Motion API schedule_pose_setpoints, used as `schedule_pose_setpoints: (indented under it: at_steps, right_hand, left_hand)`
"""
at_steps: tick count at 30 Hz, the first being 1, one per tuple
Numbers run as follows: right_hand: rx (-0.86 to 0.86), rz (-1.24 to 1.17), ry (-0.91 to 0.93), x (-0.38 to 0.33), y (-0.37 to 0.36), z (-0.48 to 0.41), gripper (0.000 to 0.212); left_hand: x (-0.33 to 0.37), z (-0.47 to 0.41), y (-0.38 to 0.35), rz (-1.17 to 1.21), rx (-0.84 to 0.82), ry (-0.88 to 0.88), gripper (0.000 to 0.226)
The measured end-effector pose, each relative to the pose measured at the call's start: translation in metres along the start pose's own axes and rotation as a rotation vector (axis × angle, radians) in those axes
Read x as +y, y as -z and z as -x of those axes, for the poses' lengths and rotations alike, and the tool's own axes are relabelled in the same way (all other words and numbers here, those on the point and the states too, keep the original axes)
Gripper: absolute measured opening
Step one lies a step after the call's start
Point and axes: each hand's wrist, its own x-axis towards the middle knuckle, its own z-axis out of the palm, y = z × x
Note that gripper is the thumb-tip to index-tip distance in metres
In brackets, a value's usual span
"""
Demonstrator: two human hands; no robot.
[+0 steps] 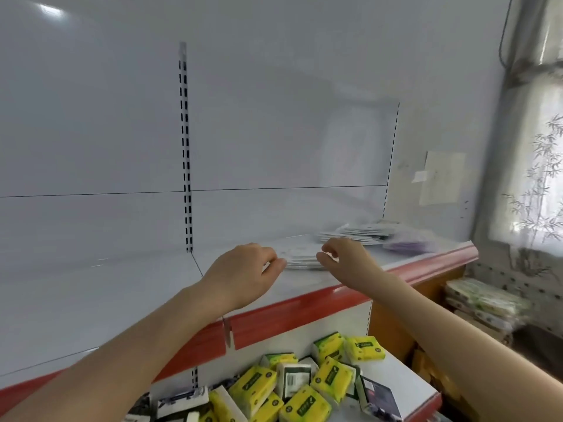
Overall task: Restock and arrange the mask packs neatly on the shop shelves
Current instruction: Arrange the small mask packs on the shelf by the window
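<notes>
— Two hands are meeting at one low stack [300,261] of white mask packs, which is lying on the upper shelf [304,284] near its red front lip.
— What are the fingers doing?
— The left hand [243,271] is pinching the stack's left edge with curled fingers. The right hand [342,258] is curling thumb and forefinger at the right edge, and I am failing to tell whether they are gripping.
— How is it going to handle?
— I am guessing light, thin, slick sachets that are prone to sliding apart, so squeezing both ends is looking wisest.
— And around it?
— A second stack [356,233] and purple packs [408,246] are lying behind, to the right. Yellow packs [330,379] are crowding the lower shelf [402,382].
</notes>
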Motion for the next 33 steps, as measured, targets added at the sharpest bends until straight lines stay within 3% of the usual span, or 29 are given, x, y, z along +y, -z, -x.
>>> schedule_pose_setpoints:
  at_steps: [9, 15, 20, 22, 27, 33]
  right_hand:
    - [0.03, 0.035, -0.021, 0.041, -0.002, -0.022, 0.033]
    - [-0.073, 0.055, -0.037, 0.079, -0.011, -0.044, 0.051]
    - [-0.29, 0.091, 0.023, 0.106, -0.013, -0.061, 0.056]
    - [-0.309, 0.151, 0.096, 0.111, -0.012, -0.065, 0.053]
    - [-0.299, 0.116, 0.228, 0.125, -0.011, -0.069, 0.05]
    - [-0.305, -0.002, 0.279, 0.134, -0.009, -0.066, 0.047]
  left_hand:
    - [-0.009, -0.053, -0.033, 0.022, -0.094, 0.064, 0.033]
    - [-0.025, -0.091, -0.052, 0.003, -0.19, 0.338, 0.039]
    - [-0.011, -0.12, -0.061, 0.608, -0.15, 0.731, 0.03]
    - [-0.005, -0.128, -0.063, 0.722, -0.117, 0.816, 0.025]
    - [0.006, -0.141, -0.074, 0.839, -0.063, 0.977, 0.024]
    - [0.021, -0.141, -0.08, 0.797, -0.099, 1.055, 0.022]
